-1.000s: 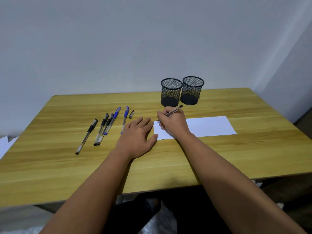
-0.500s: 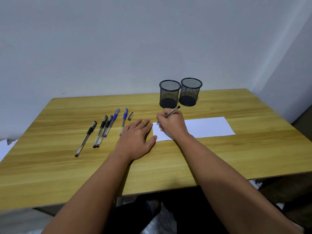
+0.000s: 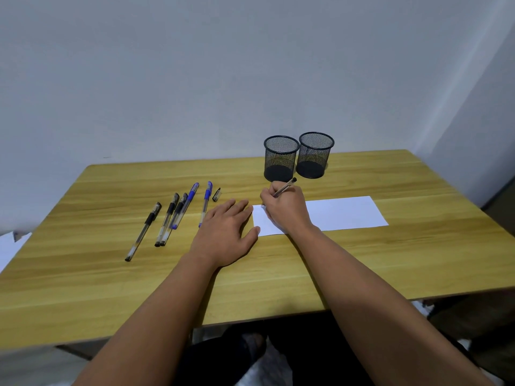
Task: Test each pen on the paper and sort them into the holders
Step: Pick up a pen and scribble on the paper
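Observation:
My right hand (image 3: 287, 208) grips an uncapped black pen (image 3: 285, 186) with its tip down at the left end of a white paper (image 3: 345, 211). My left hand (image 3: 227, 232) lies flat, fingers spread, on the table beside the paper's left edge. Its thumb touches that edge. The loose pen cap (image 3: 216, 194) rests just beyond my left fingers. Several capped pens lie in a row to the left: two blue pens (image 3: 206, 201) (image 3: 187, 201) and three black pens (image 3: 143, 231) (image 3: 167, 218) (image 3: 176, 217). Two black mesh holders (image 3: 281, 158) (image 3: 315, 154) stand side by side behind my right hand.
The wooden table (image 3: 404, 254) runs to a plain wall at the back and a corner wall on the right. White sheets (image 3: 11, 246) show past the table's left edge. Dark objects lie on the floor under the front edge.
My right hand and the pen have barely shifted on the paper's left end. My left hand has stayed flat. The view has tilted slightly.

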`<act>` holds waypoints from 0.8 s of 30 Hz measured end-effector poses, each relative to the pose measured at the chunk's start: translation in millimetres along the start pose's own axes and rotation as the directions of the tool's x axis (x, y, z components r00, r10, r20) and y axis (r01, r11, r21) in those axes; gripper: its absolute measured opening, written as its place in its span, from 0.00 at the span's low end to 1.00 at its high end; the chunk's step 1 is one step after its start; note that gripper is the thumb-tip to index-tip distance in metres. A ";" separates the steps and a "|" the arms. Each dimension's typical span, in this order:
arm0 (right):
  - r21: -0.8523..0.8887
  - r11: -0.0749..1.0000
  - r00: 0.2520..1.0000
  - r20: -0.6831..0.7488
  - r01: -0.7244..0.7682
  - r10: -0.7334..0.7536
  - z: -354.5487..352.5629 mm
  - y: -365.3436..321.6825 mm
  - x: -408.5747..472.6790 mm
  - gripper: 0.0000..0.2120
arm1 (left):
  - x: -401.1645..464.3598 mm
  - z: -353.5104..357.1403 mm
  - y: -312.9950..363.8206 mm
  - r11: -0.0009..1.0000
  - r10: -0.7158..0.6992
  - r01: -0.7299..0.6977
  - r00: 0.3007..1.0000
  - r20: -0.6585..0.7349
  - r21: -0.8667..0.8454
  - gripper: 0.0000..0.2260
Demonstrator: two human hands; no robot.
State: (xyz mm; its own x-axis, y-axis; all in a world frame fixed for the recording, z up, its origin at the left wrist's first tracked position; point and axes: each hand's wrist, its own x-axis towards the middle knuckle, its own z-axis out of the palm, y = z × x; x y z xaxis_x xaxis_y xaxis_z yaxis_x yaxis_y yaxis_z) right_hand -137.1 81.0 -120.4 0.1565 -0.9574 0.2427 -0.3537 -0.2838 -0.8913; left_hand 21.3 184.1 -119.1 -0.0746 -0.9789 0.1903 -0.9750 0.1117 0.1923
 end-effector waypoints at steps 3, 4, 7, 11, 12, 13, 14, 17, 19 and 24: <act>-0.032 0.999 1.000 -0.001 0.023 -0.023 -0.9 -2.6 -1.8 0.19 | 0.1 0.1 0.1 1.000 -0.002 0.002 1.000 -0.001 -0.005 0.31; -0.037 0.999 0.999 0.001 0.032 -0.032 -1.2 -3.4 -2.5 0.19 | 0.1 0.0 0.2 1.000 -0.002 0.002 1.000 0.000 -0.008 0.32; -0.065 0.997 0.999 -0.019 0.044 -0.045 -2.6 -6.4 -4.1 0.20 | 0.7 -0.1 0.4 1.000 -0.003 0.003 1.000 0.005 -0.010 0.32; -0.083 0.995 0.998 -0.046 0.047 -0.051 -2.9 -6.6 -4.4 0.21 | 0.5 -0.3 0.2 1.000 -0.004 0.004 1.000 0.007 -0.013 0.32; -0.092 0.995 0.997 -0.051 0.047 -0.052 -2.8 -7.2 -5.3 0.21 | 0.5 -0.3 0.3 1.000 -0.003 0.003 1.000 0.005 -0.014 0.32; -0.095 0.994 0.997 -0.054 0.048 -0.053 -3.1 -8.2 -6.3 0.21 | 0.6 -0.4 0.5 1.000 -0.002 0.002 1.000 0.001 -0.015 0.32; -0.094 0.995 0.997 -0.052 0.042 -0.047 -3.5 -8.8 -6.7 0.21 | 0.7 -0.2 0.6 1.000 0.000 0.000 1.000 0.000 -0.018 0.32; -0.010 1.000 0.998 -0.058 -0.021 0.021 -6.4 -11.7 -6.3 0.19 | 0.3 0.0 0.9 1.000 -0.003 0.003 1.000 -0.003 -0.014 0.32; 0.188 0.974 0.986 -0.089 -0.124 0.142 -8.6 -10.5 -2.8 0.18 | -0.2 -0.5 1.1 1.000 -0.006 0.006 1.000 -0.006 -0.018 0.32; 0.373 0.908 0.962 -0.111 -0.192 0.249 -12.4 -12.8 4.0 0.17 | 0.6 -1.6 1.2 1.000 -0.001 0.001 1.000 0.006 -0.003 0.32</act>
State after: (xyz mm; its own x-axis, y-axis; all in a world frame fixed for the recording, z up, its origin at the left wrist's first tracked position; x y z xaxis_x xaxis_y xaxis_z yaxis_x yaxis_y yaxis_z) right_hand -143.4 80.2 -103.3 -0.0397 -0.9977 0.0544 -0.0069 -0.0541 -0.9985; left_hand 20.5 184.0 -117.2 -0.0750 -0.9799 0.1848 -0.9743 0.1114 0.1956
